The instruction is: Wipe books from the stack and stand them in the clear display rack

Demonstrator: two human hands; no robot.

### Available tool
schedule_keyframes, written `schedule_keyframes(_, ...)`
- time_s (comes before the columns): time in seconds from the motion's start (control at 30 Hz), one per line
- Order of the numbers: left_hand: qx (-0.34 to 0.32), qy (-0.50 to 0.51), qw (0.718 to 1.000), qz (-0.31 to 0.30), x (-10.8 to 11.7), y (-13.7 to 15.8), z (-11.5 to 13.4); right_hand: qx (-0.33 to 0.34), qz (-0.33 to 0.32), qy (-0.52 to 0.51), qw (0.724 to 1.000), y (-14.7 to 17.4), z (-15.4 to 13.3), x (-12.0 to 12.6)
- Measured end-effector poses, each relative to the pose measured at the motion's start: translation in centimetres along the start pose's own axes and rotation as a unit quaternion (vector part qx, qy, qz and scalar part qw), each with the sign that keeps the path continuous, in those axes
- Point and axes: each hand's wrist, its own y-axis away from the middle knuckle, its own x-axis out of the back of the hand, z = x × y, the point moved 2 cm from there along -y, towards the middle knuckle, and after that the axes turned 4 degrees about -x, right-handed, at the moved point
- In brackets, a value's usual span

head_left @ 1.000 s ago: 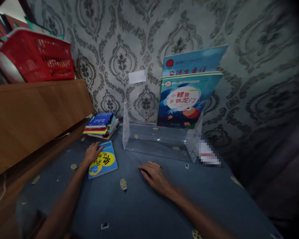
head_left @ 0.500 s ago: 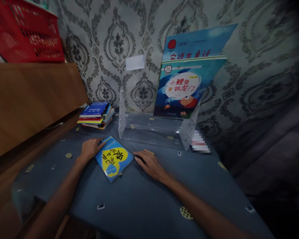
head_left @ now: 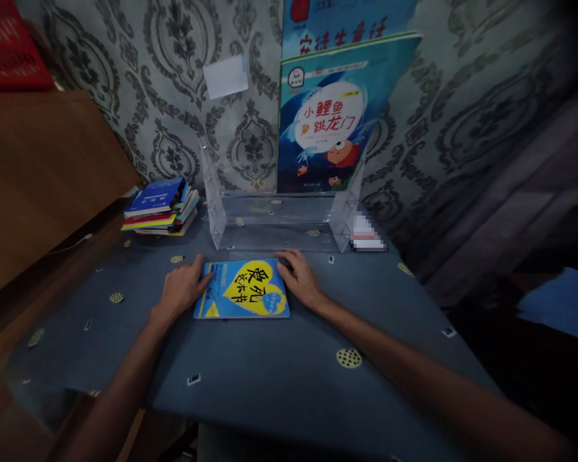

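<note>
A blue book [head_left: 219, 282] with a yellow heart on its cover lies flat on the dark cloth, its lettering turned sideways to me. My left hand [head_left: 182, 287] rests at the book's left end, thumb touching the far left corner and fingers stretched out past it. At the opposite end, my right hand [head_left: 299, 279] lies with its fingers apart, touching the far right corner. Neither hand lifts the book. Just behind it stands a clear acrylic rack [head_left: 279, 234]. On the rack a picture book with a red fish [head_left: 318, 138] leans in front of a larger blue book [head_left: 349, 25].
A stack of books [head_left: 161, 205] sits at the table's back left. Beside the rack's right foot is a blurred-out white item [head_left: 367, 234]. A wooden cabinet [head_left: 48, 154] with a red basket [head_left: 9, 48] borders the left, and patterned wallpaper covers the wall behind.
The book has turned from a slant to lie lengthwise across my view. My right hand has come onto its far right corner. The view has shifted right and down.
</note>
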Motion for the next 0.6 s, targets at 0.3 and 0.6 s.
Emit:
schedule_keyframes(0.3,-0.140,0.056,0.988,0.020,-1.9,-1.4,0.9,0.083,-0.159,0.105,0.978,5.5,-3.5,2.2)
schedule_keyframes(0.6,-0.087,0.047,0.995,-0.017,-0.1,-0.5,2.1,0.053,-0.149,0.118,0.980,4.2,-0.1,2.8)
